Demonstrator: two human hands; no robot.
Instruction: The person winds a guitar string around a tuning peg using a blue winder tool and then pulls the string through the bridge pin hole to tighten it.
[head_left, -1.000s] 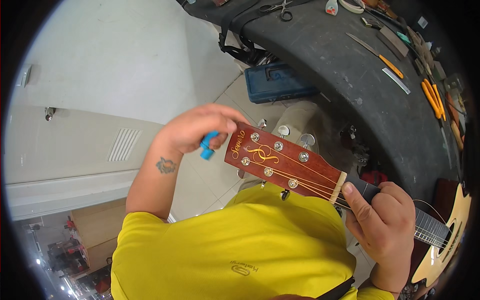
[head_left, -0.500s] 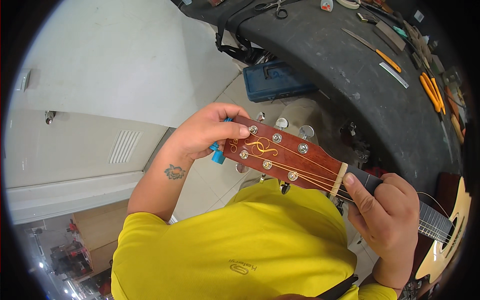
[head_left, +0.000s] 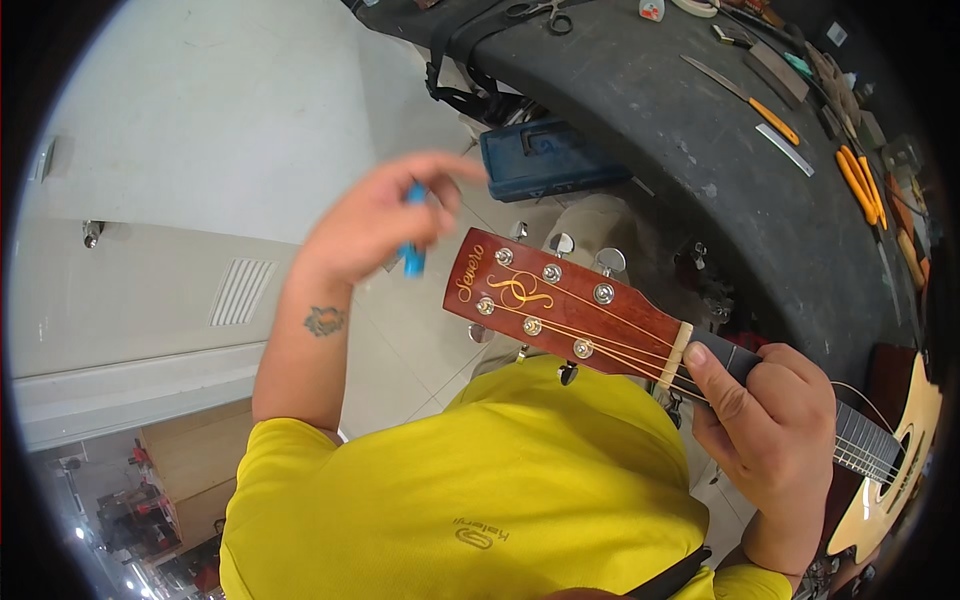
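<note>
An acoustic guitar [head_left: 560, 318] lies across in front of me, its reddish-brown headstock to the left and its pale body at the far right. Several silver tuning pegs line the headstock, with strings wound on some posts. My right hand [head_left: 765, 420] wraps round the neck just past the pale nut, thumb on top near the strings. Off the headstock's left end, my left hand [head_left: 385, 220] is raised in the air, apart from the guitar and blurred. It holds a blue string winder [head_left: 414, 262], partly hidden by the fingers; the index finger points outward.
A dark workbench [head_left: 650, 110] curves along the upper right, bearing an orange-handled file [head_left: 772, 120], orange-handled pliers [head_left: 858, 185], a metal strip [head_left: 785, 150] and scissors [head_left: 553, 15]. On the tiled floor stands a blue toolbox [head_left: 555, 160]. A white cabinet [head_left: 220, 120] fills the left.
My left hand has left the end of the headstock, moving up and to the left with the blue string winder. My right hand and the guitar have hardly moved.
</note>
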